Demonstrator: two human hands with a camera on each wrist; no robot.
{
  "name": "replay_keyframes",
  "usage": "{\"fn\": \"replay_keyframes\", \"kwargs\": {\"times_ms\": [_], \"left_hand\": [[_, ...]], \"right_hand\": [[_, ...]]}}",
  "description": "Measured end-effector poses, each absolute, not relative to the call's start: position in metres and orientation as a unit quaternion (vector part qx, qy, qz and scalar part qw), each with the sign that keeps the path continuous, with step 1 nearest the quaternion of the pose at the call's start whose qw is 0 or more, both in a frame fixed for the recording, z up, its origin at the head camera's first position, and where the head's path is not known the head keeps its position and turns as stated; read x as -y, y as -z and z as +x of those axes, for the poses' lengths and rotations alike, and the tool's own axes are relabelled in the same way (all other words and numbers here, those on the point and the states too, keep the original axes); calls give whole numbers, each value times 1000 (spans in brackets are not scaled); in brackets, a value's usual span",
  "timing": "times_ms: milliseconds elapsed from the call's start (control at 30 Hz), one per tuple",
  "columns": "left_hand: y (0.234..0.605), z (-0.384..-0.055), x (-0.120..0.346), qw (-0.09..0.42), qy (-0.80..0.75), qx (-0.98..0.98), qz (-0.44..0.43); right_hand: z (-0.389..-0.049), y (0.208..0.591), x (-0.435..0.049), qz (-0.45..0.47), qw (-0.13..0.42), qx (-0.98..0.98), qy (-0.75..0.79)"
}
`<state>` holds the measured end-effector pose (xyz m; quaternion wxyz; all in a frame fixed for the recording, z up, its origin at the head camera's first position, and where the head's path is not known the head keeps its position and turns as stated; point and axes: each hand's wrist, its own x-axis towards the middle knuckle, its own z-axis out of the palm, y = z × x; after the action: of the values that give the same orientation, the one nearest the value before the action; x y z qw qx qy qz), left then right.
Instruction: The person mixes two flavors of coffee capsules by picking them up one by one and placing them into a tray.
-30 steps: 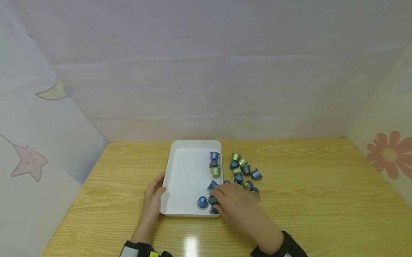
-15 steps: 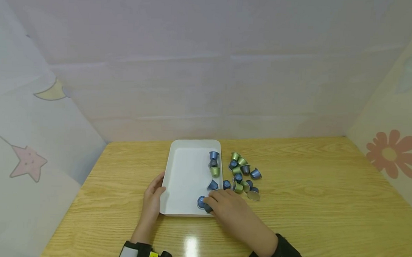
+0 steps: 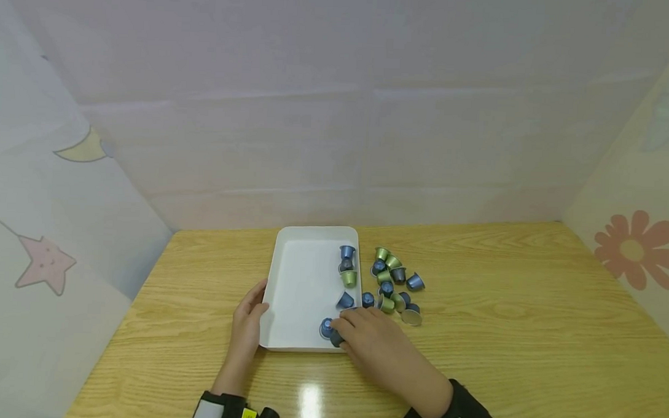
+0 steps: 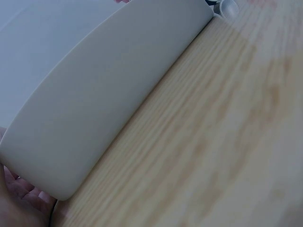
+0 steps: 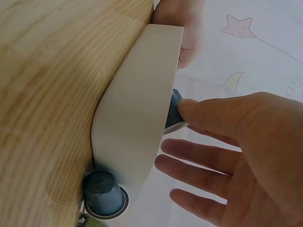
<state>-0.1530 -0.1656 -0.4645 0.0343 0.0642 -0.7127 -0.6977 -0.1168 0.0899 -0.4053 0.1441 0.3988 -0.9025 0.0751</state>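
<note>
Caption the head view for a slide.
Right hand touches blue capsule in white tray; left hand steadies it.

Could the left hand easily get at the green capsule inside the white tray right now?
Probably yes. The left hand rests on the tray's left rim, and bare tray floor lies between it and the green capsule.

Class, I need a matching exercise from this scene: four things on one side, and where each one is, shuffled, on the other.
Things:
1. left hand
2. right hand
3. green capsule
4. loose capsules

Places:
A. on the table, right of the tray
B. at the tray's left edge
C. inside the tray
D. at the tray's near right corner, on a blue capsule

Pairs: 1-B, 2-D, 3-C, 4-A
</note>
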Motion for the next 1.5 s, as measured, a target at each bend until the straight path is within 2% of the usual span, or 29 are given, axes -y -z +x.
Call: {"fn": "replay_keyframes", "kwargs": {"times_ms": [200, 533, 1000, 1300, 1500], "left_hand": [[464, -153, 166, 32, 693, 717, 67], [466, -155, 165, 32, 693, 717, 71], [466, -155, 165, 36, 697, 713, 73], [467, -155, 166, 32, 704, 706, 67], [467, -155, 165, 31, 703, 707, 68]], "right_hand": [[-117, 402, -92, 387, 142, 908, -75], [-120, 392, -100, 342, 84, 931, -96], [-138, 387, -131, 255, 40, 960, -109], [-142, 385, -145, 241, 54, 962, -116], [-143, 384, -155, 220, 29, 971, -94]]}}
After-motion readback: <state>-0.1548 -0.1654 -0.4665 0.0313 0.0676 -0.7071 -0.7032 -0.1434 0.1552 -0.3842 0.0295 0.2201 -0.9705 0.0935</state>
